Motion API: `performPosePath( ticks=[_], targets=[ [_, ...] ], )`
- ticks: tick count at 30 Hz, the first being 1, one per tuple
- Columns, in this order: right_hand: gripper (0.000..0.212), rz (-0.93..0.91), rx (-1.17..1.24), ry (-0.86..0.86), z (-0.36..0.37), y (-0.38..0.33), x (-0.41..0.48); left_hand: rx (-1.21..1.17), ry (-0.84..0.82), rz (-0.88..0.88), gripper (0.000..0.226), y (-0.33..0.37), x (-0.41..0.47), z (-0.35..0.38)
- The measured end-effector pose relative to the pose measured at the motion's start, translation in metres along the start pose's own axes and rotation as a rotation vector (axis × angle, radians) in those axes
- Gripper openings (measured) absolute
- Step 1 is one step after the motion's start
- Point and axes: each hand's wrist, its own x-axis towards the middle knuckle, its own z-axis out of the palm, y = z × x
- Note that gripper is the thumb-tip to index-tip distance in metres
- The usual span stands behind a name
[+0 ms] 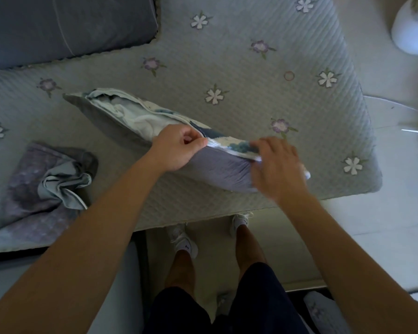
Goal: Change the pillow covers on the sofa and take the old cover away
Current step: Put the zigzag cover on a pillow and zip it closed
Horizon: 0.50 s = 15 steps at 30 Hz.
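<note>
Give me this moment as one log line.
left hand pinches pillow cover edge | right hand grips it | second cover crumpled on sofa

The pillow (217,167) lies on the middle of the sofa seat (263,97), one end toward the back, the other near the front right corner; the left hand (179,148) and the right hand (278,167) grip that near end; a crumpled cover (46,186) lies by the front left edge; a back cushion (68,22) sits in the far left corner.

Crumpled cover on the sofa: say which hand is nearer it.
Left. The left hand pinches the pillow edge, right of the crumpled cover; the right hand grips the pillow's end, farther right.
</note>
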Motion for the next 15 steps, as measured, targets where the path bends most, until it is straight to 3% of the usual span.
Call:
performPosePath(
  ticks=[2,6,12,15],
  targets=[
    [0.051,-0.081,0.06,-0.023,0.008,-0.03,0.005,-0.011,-0.029,0.031,0.014,0.0,-0.003,0.002],
    [0.037,-0.197,0.124,0.065,0.022,-0.053,0.02,0.086,-0.034,0.052,0.015,-0.004,-0.004,-0.002],
    [0.029,-0.317,-0.006,0.142,0.017,-0.02,0.007,0.217,-0.122,0.043,0.037,-0.015,0.001,-0.016],
    [0.026,-0.315,-0.049,0.169,0.009,0.003,0.003,0.21,-0.096,0.016,0.031,-0.016,0.002,-0.026]
  ],
)
